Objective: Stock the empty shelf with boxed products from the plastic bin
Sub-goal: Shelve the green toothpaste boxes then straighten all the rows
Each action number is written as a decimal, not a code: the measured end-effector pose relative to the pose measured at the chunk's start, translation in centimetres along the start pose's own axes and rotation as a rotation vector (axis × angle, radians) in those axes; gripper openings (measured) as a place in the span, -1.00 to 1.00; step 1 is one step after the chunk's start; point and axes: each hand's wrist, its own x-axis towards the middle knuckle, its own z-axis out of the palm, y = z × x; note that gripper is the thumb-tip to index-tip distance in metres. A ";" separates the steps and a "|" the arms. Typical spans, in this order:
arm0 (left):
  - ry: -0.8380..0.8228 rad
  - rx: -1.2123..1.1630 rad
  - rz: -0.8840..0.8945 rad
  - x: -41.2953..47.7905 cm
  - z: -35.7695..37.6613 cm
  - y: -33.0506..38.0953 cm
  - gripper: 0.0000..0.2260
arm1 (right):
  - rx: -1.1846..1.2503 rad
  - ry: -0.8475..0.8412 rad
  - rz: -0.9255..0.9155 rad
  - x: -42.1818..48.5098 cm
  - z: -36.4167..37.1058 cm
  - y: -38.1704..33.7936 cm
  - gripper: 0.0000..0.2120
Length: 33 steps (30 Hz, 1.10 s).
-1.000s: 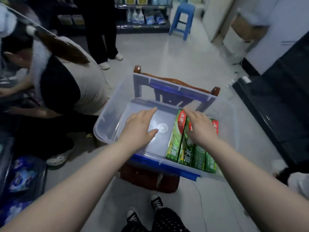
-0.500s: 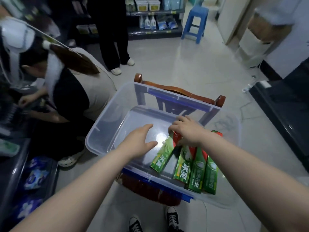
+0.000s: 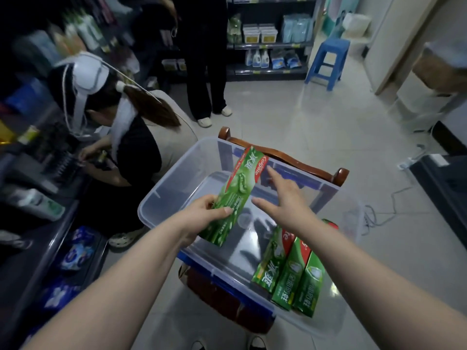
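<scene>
The left hand (image 3: 202,213) grips a green toothpaste box (image 3: 237,190) near its lower end, thumb across the top face and fingers curled underneath. The box is lifted clear of the plastic bin (image 3: 177,170) and slants up and away over it. The right hand (image 3: 285,200) holds nothing. Its fingers are spread and straight, just beside the box's upper half, though from this angle I can't say whether a fingertip touches it. Three more boxes (image 3: 288,271) lie side by side in the bin's near right corner, and the bin sits on a wooden chair (image 3: 290,157). A carton like this looks light and fairly stiff along its length, but the thin card walls would dent under a hard squeeze, and the glossy print is probably a bit slick. Held at one end, the long box can swing or droop, so a grip nearer the middle, across the two broad faces, would likely steady it better — or the free hand could support the far end. The dark shelf (image 3: 38,248) runs along the left, well apart from the bin.
</scene>
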 end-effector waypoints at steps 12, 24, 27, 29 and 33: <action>0.202 -0.210 0.148 -1.7 2.7 1.2 -0.79 | 0.620 -0.283 0.032 -1.0 1.5 -0.9 -0.68; 0.312 -0.243 0.135 -1.8 2.2 -0.2 -0.84 | -0.752 -0.611 -0.160 -0.1 0.0 4.9 -0.35; 0.345 -0.230 0.144 -1.5 2.2 -0.6 -0.81 | -0.733 -0.574 -0.163 0.7 0.3 5.0 -0.40; 0.378 -0.222 0.160 -1.4 2.2 -0.8 -0.79 | -0.716 -0.553 -0.164 1.0 0.4 5.5 -0.41; 0.425 -0.200 0.208 -1.2 1.9 -1.0 -0.80 | -0.700 -0.731 -0.133 1.3 0.8 6.4 -0.23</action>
